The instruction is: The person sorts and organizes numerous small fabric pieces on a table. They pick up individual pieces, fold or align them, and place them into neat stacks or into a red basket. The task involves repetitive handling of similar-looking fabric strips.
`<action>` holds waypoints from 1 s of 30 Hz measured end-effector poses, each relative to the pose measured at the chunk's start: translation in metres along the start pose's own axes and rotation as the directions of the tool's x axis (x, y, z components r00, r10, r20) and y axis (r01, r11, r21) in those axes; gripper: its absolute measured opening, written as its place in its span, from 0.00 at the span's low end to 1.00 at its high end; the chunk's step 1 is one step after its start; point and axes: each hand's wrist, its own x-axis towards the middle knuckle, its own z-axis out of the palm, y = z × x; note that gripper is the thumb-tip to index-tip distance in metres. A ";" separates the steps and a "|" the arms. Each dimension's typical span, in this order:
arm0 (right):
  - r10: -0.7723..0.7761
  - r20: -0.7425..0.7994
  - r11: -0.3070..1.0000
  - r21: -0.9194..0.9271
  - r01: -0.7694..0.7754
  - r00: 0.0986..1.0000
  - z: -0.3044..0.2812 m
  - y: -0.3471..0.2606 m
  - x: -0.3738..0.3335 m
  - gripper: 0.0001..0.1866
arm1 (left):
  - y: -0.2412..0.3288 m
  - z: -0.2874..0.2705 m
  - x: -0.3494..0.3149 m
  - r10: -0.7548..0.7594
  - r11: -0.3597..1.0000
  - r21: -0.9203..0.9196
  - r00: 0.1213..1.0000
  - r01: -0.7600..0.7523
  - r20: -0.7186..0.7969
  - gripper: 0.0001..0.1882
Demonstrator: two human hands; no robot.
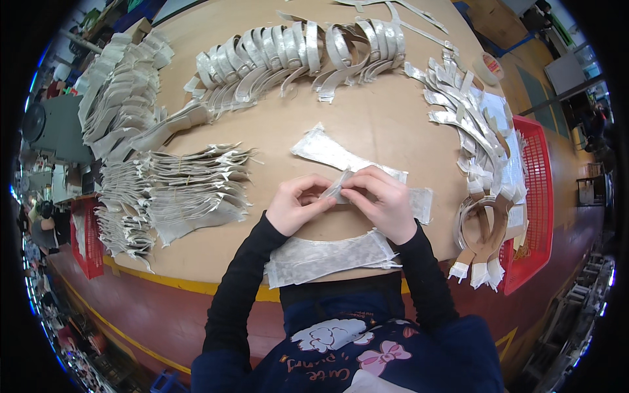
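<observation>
Snug black sleeves (230, 295) reach the wrists, coming out from a loose navy top (452, 360) printed with a white cartoon figure (331, 335), a pink bow (384, 357) and small lettering (329, 375).

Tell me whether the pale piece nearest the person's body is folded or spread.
Spread: the pale piece lies out on the table, its long, broad face showing and no fold visible.

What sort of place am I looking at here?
Probably a factory workshop, perhaps for sewn goods: stacks of similar greyish cut pieces and a row of looped silvery straps on a large worktable, with a red plastic crate at its right.
</observation>
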 end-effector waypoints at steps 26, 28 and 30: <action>-0.332 -0.371 0.931 0.016 0.364 0.867 -0.024 -0.003 -0.125 0.10 | -0.034 -0.066 0.021 -0.180 0.984 -0.032 0.972 0.177 -0.152 0.19; -0.381 -0.294 0.911 0.045 0.411 0.877 -0.029 0.005 -0.162 0.13 | -0.028 -0.065 0.025 -0.257 0.965 -0.031 0.926 0.259 -0.276 0.14; -0.402 -0.253 0.909 0.003 0.417 0.880 -0.041 0.013 -0.203 0.14 | -0.019 -0.064 0.032 -0.323 0.933 0.083 0.916 0.351 -0.237 0.08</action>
